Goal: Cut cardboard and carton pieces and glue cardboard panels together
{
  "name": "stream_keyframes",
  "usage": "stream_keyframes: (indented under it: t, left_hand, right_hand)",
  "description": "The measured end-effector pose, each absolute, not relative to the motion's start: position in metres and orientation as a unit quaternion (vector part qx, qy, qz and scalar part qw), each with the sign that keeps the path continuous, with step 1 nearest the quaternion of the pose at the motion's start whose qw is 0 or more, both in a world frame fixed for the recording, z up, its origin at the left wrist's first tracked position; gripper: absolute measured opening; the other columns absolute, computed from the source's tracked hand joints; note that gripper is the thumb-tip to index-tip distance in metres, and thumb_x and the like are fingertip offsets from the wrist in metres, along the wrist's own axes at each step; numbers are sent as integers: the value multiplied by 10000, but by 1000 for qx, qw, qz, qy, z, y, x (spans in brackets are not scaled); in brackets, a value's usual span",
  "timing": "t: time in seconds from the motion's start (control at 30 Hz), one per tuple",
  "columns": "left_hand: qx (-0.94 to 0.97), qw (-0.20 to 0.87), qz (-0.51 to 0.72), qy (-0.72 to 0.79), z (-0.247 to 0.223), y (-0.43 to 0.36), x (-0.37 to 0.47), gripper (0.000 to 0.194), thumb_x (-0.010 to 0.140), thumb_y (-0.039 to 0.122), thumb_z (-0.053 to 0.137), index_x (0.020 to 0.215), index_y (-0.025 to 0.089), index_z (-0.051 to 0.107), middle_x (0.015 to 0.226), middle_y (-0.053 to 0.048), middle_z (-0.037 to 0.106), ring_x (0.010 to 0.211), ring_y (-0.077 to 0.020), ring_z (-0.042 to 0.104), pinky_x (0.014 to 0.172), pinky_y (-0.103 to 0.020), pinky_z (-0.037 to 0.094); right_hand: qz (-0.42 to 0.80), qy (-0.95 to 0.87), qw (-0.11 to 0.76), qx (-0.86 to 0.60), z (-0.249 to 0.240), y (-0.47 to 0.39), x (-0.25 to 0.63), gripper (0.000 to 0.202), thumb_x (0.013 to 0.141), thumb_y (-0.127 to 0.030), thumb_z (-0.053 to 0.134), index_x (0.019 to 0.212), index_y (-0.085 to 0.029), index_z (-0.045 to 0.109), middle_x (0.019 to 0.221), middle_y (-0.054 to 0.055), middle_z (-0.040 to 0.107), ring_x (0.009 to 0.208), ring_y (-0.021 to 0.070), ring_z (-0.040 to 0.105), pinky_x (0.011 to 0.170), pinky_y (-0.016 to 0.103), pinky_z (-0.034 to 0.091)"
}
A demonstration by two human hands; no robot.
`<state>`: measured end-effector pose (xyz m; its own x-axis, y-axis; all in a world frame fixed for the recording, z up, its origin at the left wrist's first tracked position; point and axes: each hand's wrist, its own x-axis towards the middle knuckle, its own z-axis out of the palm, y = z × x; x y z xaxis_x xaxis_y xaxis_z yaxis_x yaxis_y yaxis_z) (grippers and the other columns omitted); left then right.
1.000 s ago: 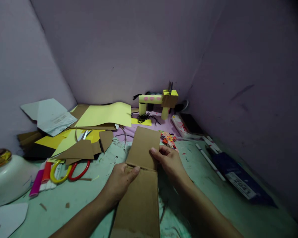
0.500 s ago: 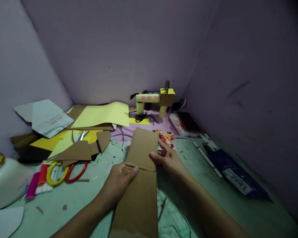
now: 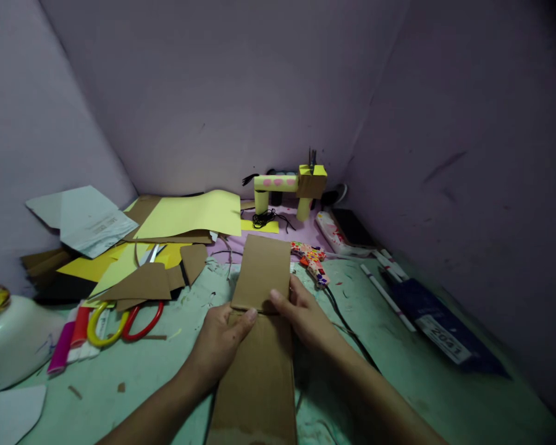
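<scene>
A long brown cardboard strip [image 3: 258, 377] lies lengthwise in front of me, with a crease or seam across it below its far panel. My left hand [image 3: 220, 343] grips its left edge at that seam, thumb on top. On the opposite edge, my right hand [image 3: 306, 312] pinches the far panel just above the seam, its thumb on the surface and fingers at the side. Beyond the right hand lies a glue gun [image 3: 315, 262] with a colourful pattern and a dark cord. The fingers under the cardboard are hidden.
Scissors [image 3: 99, 334] with yellow and red handles lie left among cardboard scraps [image 3: 141, 285] and yellow paper [image 3: 189, 214]. A cardboard-and-paper animal figure [image 3: 278, 183] stands by the back wall. To the right are a phone [image 3: 352, 227], white sticks [image 3: 387, 298] and a dark blue packet [image 3: 445, 324].
My right hand has moved down and left along the cardboard, closer to the seam. The far panel has shifted slightly left, uncovering more of the glue gun and its cord.
</scene>
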<state>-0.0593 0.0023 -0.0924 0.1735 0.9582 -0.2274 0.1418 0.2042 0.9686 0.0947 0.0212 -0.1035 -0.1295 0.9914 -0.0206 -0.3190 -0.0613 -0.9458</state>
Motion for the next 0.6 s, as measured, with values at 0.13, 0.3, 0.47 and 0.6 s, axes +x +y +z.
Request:
stream_keyframes:
  t: [0.13, 0.3, 0.47, 0.6]
  left_hand:
    - [521, 558, 363, 534, -92, 1, -59, 415, 736, 465, 612, 927, 100, 665, 837, -99, 736, 747, -245, 666, 638, -300, 507]
    - [506, 554, 371, 547, -91, 1, -56, 414, 723, 539, 592, 792, 133, 644, 691, -65, 704, 622, -218, 629, 554, -287, 488]
    - [487, 493, 438, 573, -95, 1, -54, 437, 783, 604, 454, 756, 183, 569, 662, -14, 643, 612, -190, 574, 568, -281, 475]
    - [513, 451, 421, 597, -102, 3, -56, 391, 808, 555, 427, 681, 197, 520, 628, 9, 571, 618, -176, 522, 567, -265, 438]
  right_hand:
    - [611, -431, 523, -410, -104, 14, 87, 577, 613, -188, 700, 1136, -201, 457, 1105, 96, 648, 1014, 277, 594, 845, 398, 470]
    - [618, -419, 536, -394, -103, 14, 88, 572, 602, -120, 667, 1135, -210, 478, 1114, 75, 657, 1048, 266, 589, 909, 404, 440]
    - [610, -412, 551, -393, -103, 15, 86, 570, 602, -98, 643, 1136, -224, 491, 1154, 73, 646, 1084, 276, 578, 923, 421, 434]
    - [607, -411, 551, -399, -106, 14, 85, 572, 594, -100, 647, 1132, -219, 492, 1133, 76, 653, 1050, 274, 592, 916, 422, 438]
